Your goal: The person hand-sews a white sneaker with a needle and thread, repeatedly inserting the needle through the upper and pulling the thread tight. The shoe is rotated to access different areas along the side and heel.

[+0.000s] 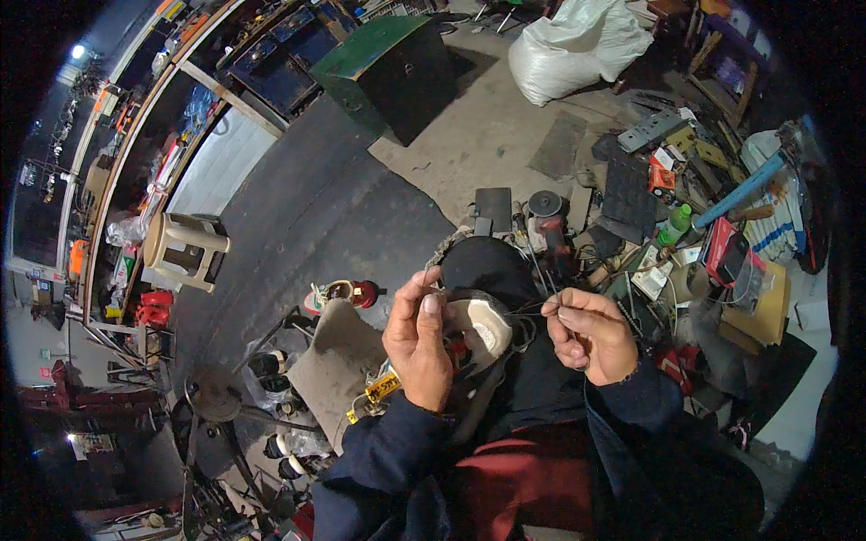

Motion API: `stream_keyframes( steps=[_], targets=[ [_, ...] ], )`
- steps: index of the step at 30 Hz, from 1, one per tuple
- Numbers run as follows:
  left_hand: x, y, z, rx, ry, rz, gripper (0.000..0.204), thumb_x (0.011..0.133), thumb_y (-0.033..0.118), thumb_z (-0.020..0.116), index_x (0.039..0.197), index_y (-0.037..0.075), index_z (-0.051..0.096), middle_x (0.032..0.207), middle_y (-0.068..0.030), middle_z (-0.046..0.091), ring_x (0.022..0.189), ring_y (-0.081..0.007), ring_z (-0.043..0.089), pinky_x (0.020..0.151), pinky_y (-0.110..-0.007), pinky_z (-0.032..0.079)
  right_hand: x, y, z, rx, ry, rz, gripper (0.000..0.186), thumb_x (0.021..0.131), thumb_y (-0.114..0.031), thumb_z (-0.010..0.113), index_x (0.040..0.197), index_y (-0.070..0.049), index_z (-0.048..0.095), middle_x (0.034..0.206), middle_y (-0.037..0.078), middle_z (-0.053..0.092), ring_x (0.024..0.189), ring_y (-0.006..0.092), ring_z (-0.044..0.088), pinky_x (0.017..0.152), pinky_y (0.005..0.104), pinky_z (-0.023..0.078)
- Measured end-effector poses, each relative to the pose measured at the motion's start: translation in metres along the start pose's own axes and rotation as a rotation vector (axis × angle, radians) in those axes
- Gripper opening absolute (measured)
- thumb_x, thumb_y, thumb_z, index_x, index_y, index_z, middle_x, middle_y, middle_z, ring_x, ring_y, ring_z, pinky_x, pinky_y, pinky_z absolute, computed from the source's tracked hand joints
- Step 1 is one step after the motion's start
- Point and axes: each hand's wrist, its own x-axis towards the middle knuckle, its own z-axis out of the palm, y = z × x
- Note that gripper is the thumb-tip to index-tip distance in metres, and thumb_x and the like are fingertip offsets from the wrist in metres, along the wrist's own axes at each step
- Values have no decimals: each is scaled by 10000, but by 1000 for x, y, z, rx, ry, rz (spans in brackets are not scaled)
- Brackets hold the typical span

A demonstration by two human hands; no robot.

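Note:
My left hand (417,343) is curled closed beside a shoe (480,329) with a pale cream inside, resting over my dark-clothed leg; what its fingertips grip is hard to make out. Right of the shoe, my right hand (591,335) pinches a thin dark strand (528,314) that runs toward the shoe. A yellow tag (383,386) with illegible detail hangs just below my left hand.
Tools and clutter, including an angle grinder (552,230) and a green bottle (675,225), lie at the right. A green metal box (383,63) and white sack (577,50) stand ahead. A beige stool (185,252) and shelving (135,162) are at the left.

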Motion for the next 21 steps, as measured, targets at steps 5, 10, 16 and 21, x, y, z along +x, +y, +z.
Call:
stream_keyframes(
  steps=[5,10,16,21],
  targets=[
    [0,9,0,254,-137,102,271,1012,70,580,1265,33,669,970,-26,607,805,-102,534,754,-258,447,-1,-2,9,-45,-67,-77,269,980,-216,605,1147,-9,649,804,26,585,608,47,447,521,205,349],
    [1,11,0,538,-490,487,225,778,91,781,1003,100,786,754,-56,568,765,-239,560,794,-357,425,-7,-8,22,-611,-295,-316,256,994,-138,569,1173,23,657,912,61,674,822,99,609,715,267,482],
    [-2,9,-6,542,-307,380,118,791,59,777,904,80,750,761,-70,611,738,-254,575,764,-382,425,-12,-4,18,-745,-124,-210,291,996,-78,564,1265,-3,649,910,72,695,692,91,607,646,257,503],
    [-3,7,-4,555,-220,281,48,844,50,746,879,36,718,761,-105,653,696,-275,575,754,-366,439,-6,-2,13,-696,-41,-65,268,1000,-65,556,1250,-6,630,855,60,699,645,82,599,615,253,496]
  ],
)
